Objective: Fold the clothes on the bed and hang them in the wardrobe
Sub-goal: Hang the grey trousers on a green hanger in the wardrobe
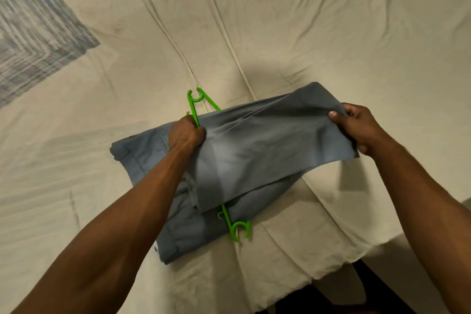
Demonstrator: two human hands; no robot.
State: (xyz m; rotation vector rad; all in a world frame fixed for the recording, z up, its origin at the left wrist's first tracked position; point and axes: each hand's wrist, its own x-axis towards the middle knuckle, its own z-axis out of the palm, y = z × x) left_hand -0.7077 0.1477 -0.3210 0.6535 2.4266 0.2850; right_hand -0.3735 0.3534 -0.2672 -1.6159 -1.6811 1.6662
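Mostly hidden green hanger (193,107) under blue trousers (254,150); left hand (187,135) grips both, right hand (356,127) pinches hem

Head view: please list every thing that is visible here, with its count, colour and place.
trousers: one, grey-blue, folded over the hanger, on the bed near its edge.
hanger: one, bright green, under the trousers, both ends showing.
bed sheet: one, cream, wrinkled, covering the bed.
patterned cloth: one, blue-grey and white, blurred, upper left on the bed.
left hand: grips the hanger and trousers.
right hand: pinches the trousers' right end.
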